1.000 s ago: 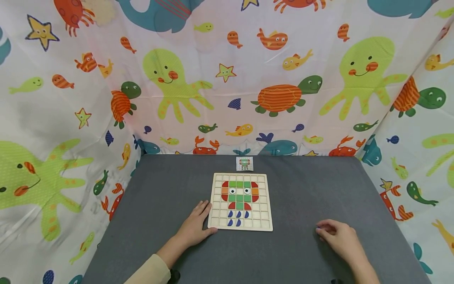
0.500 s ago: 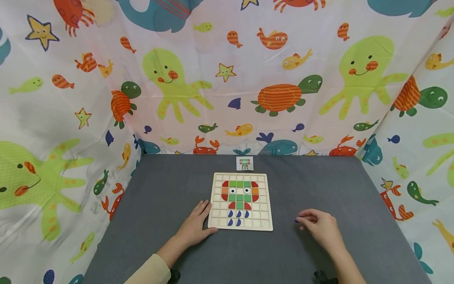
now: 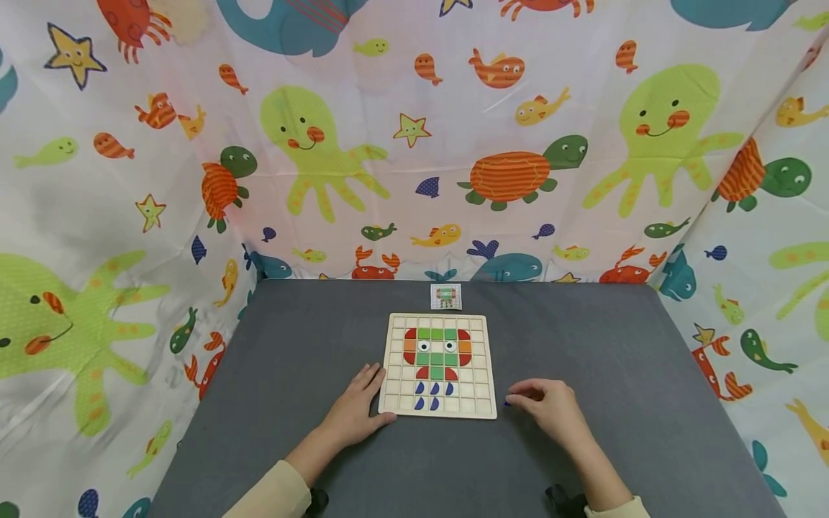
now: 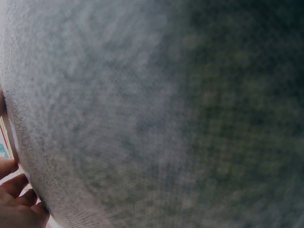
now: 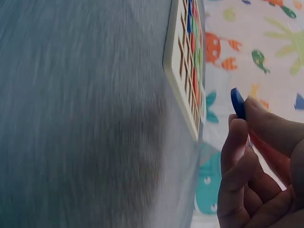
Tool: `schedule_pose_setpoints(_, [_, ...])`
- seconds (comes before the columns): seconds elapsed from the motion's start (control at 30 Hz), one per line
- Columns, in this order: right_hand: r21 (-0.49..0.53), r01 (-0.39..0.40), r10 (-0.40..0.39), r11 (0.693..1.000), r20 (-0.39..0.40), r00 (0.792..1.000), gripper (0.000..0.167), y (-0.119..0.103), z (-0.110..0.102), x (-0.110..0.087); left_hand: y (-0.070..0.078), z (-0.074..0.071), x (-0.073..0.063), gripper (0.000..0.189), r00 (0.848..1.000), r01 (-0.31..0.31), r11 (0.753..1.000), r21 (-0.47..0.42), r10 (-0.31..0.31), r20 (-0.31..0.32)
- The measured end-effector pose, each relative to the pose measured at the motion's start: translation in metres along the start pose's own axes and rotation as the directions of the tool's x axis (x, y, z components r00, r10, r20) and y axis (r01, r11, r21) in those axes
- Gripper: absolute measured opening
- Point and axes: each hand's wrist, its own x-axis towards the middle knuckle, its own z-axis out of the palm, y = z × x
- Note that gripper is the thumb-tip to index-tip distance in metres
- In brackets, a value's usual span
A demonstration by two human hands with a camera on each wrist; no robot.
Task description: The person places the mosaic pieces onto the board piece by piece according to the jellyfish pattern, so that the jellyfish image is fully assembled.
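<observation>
A wooden grid board (image 3: 476,396) lies on the grey table, bearing red, green and orange tiles, two eye tiles and several blue tiles (image 3: 435,388) in its lower rows. My left hand (image 3: 350,411) rests at the board's left edge, fingers extended along it and thumb at the near corner. Between thumb and fingertips my right hand (image 3: 549,409) pinches a small blue tile (image 5: 238,103), just off the board's right edge. The tile's full outline is hidden by the fingers; only its thin side shows in the right wrist view.
Behind the board lies a small picture card (image 3: 446,296) with a similar coloured figure. The grey tabletop (image 3: 311,324) extends around the board. A curtain printed with sea animals (image 3: 421,208) hangs behind and at both sides.
My right hand has moved left across the table with the blue tile, from far right to close beside the board. The left hand and board have stayed in place.
</observation>
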Motion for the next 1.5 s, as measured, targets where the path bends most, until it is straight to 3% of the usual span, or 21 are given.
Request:
schedule_pose_setpoints(0.23, [0.053, -0.037, 0.035, 0.998, 0.034, 0.999, 0.007, -0.016, 0.028, 0.008, 0.000, -0.001, 0.002, 0.095, 1.000, -0.005, 1.000, -0.006, 0.005, 0.002])
schedule_pose_setpoints(0.57, [0.125, -0.017, 0.005, 0.992, 0.101, 0.995, 0.007, -0.038, 0.058, 0.015, 0.000, -0.001, 0.002, 0.095, 1.000, -0.002, 1.000, 0.007, 0.002, -0.005])
schedule_pose_setpoints(1.13, [-0.122, 0.085, -0.080, 0.989, 0.044, 0.996, 0.004, -0.052, 0.094, 0.011, 0.001, -0.002, 0.000, 0.096, 1.000, -0.003, 1.000, 0.015, 0.003, -0.005])
schedule_pose_setpoints(1.5, [-0.153, 0.118, -0.119, 0.981, 0.002, 0.993, 0.015, -0.054, 0.098, 0.006, 0.000, -0.002, 0.001, 0.096, 1.000, -0.005, 1.000, 0.014, 0.005, -0.006])
